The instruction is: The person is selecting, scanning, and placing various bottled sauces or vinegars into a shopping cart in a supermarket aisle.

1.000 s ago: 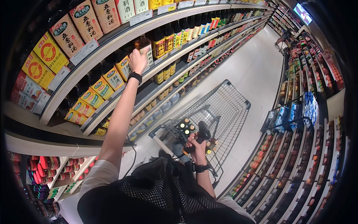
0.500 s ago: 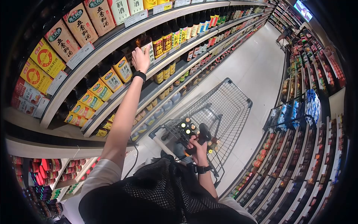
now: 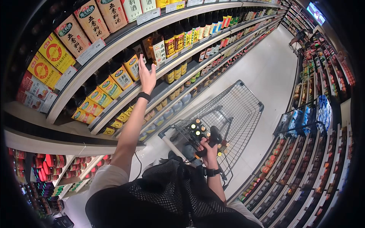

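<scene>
My left hand [image 3: 147, 78], wearing a black wristband, is raised in front of the middle shelf. Its fingers are stretched out and nothing is in them. Just beyond it stands an amber bottle with a white label [image 3: 159, 51], upright between yellow-labelled cooking wine bottles [image 3: 169, 45] and a bottle with a yellow-edged label [image 3: 131, 65]. My right hand [image 3: 208, 152] is wrapped round a black handheld object with a rounded head [image 3: 215, 133], whose kind I cannot make out. That hand is over the near end of a wire shopping cart [image 3: 243, 114].
Several capped bottles [image 3: 197, 129] stand in the cart. Boxed cooking wine [image 3: 72, 38] lines the upper shelf. Jar shelves [image 3: 281, 167] run along the right, with blue-and-white packages [image 3: 323, 110] on a rack. A person [image 3: 298, 38] is far down the aisle.
My left hand has let go of the white-labelled bottle and drawn back from it, fingers now spread. The whole view has shifted slightly. My right hand keeps its grip.
</scene>
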